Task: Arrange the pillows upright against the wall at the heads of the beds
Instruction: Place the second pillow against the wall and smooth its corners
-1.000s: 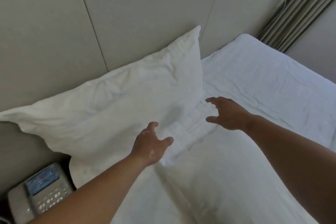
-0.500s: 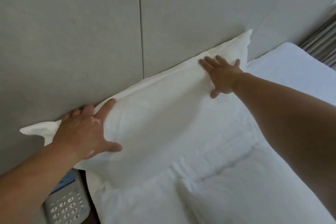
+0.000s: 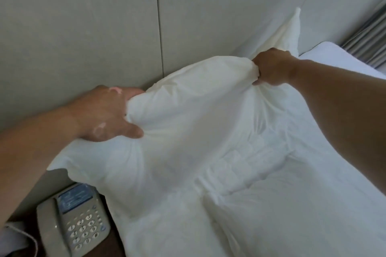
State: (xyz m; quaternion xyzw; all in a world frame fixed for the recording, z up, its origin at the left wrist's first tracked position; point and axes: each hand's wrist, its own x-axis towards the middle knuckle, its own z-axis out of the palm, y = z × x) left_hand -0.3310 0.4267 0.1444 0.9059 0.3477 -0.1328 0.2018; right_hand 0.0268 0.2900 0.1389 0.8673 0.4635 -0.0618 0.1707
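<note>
A white pillow (image 3: 194,108) leans against the grey panelled wall (image 3: 104,27) at the head of the bed (image 3: 302,204). My left hand (image 3: 108,112) grips its upper left edge, fingers closed into the fabric. My right hand (image 3: 271,67) is clenched on the upper right part, bunching the cover. The pillow's top bulges toward me between the two hands. Its right corner (image 3: 292,27) sticks up behind my right hand. Its left corner hangs below my left wrist.
A grey desk telephone (image 3: 73,221) sits on a dark bedside table at the lower left, next to the mattress. Grey curtains (image 3: 367,35) hang at the far right. A white quilted duvet covers the bed.
Both hands lay flat on the pillow's top edge half a second ago. Now they are clenched on the fabric, and the top of the pillow has come away from the wall toward me.
</note>
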